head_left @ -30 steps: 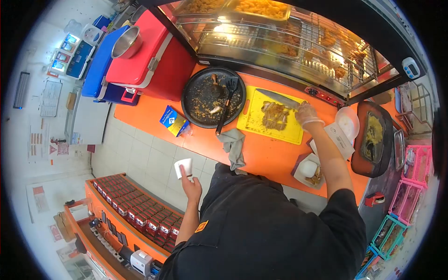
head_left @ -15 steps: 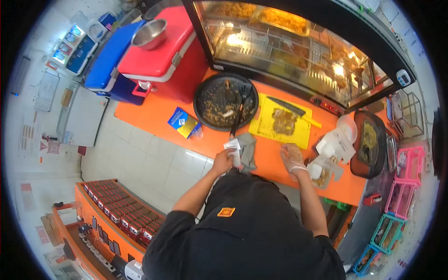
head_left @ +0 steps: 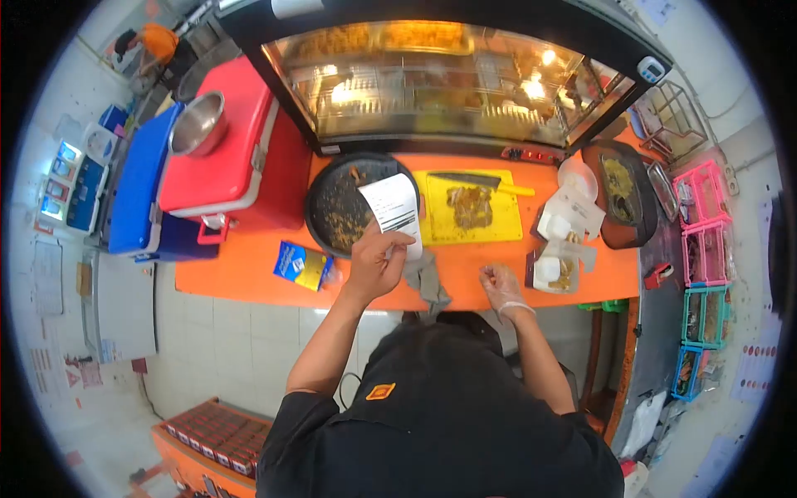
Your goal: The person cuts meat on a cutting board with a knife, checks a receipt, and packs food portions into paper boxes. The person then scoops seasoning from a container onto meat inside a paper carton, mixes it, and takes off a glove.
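My left hand is closed on a printed paper receipt, held up in front of the round black pan. The pan holds brown scraps. My right hand, in a clear plastic glove, hovers at the table's front edge with loosely bent fingers and nothing visible in it. Beside it stands an open takeaway box with food and a white cup inside. Chopped brown food lies on the yellow cutting board, below a yellow-handled knife. A grey cloth hangs over the edge.
A lit glass food warmer spans the back of the orange table. Red and blue coolers stand left, near a blue-yellow packet. A dark food tray sits right. Another person bends over far left.
My left hand has raised the receipt and spread it out over the pan. My right hand has shifted slightly toward the table edge. The view has turned, bringing another person into sight.
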Demonstrator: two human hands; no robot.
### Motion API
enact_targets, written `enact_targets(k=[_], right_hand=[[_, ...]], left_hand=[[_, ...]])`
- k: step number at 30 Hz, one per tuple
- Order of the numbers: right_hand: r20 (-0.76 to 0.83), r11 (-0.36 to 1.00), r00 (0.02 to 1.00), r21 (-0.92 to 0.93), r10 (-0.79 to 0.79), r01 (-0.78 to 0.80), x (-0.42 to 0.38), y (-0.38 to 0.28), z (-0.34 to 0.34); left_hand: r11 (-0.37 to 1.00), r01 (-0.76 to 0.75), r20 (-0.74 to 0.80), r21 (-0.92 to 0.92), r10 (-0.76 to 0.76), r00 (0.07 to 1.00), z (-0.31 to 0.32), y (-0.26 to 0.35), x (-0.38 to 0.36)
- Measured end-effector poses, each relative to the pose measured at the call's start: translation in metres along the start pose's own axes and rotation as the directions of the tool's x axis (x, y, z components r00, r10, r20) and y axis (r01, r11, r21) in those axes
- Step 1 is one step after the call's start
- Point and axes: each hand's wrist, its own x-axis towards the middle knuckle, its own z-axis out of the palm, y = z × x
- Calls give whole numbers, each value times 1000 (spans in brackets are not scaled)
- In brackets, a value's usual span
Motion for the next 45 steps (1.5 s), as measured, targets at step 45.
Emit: enact_targets(k=[45], right_hand=[[-285, 312, 163, -623, -944, 717, 232, -392, -237]], left_hand=[[863, 255, -3, -436, -284, 959, -65, -18, 337]])
